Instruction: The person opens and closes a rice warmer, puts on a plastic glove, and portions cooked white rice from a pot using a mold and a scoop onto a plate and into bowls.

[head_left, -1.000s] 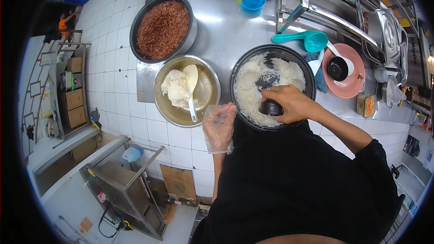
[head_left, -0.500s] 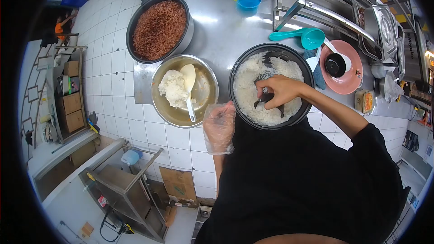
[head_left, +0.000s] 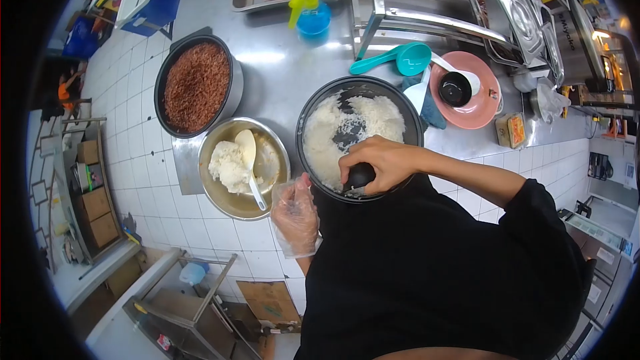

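Steel counter (head_left: 267, 77) ahead: your right hand (head_left: 383, 163) grips a black cup (head_left: 361, 174) at the near side of the pot (head_left: 414, 120); your gloved left hand (head_left: 295, 217) curls just left outside, contents unclear.

A loose black top (head_left: 440, 280), softly creased, clothed the body, its wide right sleeve (head_left: 550, 233) leaving the forearm (head_left: 470, 177) bare. A thin, see-through plastic glove (head_left: 298, 243), wrinkled and baggy at the wrist, covered the left hand (head_left: 297, 217); the right hand (head_left: 380, 163) was ungloved.
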Demonstrator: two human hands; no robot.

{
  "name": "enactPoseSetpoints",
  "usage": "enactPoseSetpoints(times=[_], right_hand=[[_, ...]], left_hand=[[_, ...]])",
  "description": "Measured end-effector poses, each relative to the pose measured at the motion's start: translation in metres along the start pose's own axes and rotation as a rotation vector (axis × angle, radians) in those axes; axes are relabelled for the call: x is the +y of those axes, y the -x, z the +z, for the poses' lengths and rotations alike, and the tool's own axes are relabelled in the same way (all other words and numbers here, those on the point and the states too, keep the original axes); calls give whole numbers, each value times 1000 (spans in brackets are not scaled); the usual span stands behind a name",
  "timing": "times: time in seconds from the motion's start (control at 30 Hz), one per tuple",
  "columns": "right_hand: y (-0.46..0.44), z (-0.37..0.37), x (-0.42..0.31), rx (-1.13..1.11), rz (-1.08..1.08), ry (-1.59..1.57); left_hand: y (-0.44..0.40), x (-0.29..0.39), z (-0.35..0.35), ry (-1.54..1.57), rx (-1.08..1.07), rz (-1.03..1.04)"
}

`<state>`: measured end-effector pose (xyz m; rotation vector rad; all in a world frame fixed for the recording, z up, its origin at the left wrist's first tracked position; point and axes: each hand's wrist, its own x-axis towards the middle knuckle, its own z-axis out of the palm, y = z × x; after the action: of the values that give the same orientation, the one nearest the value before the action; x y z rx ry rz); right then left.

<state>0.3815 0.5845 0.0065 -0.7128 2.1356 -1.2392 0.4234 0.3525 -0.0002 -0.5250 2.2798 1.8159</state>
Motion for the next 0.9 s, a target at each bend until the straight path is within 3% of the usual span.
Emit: enactPoseSetpoints(times=[0.07, 0.17, 0.3, 0.4, 0.47, 0.53, 0.63, 0.77, 0.9], right_hand=[[-1, 2, 8, 2, -38, -75], [6, -4, -1, 17, -82, -80], [10, 3, 4, 144, -132, -133], [1, -8, 6, 51, 35, -189], [-11, -13, 27, 42, 5, -229], [-21, -25, 44, -155, 230, -436], [-34, -32, 61, -225, 323, -515], [-31, -43, 49, 73, 262, -666], [3, -40, 28, 492, 178, -935]], left_hand=[[-1, -2, -3, -95, -15, 88], [1, 6, -8, -92, -65, 2], [3, 6, -17, -40, -71, 41], [3, 5, -16, -47, -76, 74], [-2, 8, -16, -11, -107, 82], [-7, 5, -18, 18, -146, 59], [-14, 4, -18, -4, -146, 25], [-27, 12, -38, 0, -168, 13], [-61, 13, -53, -103, -131, 194]])
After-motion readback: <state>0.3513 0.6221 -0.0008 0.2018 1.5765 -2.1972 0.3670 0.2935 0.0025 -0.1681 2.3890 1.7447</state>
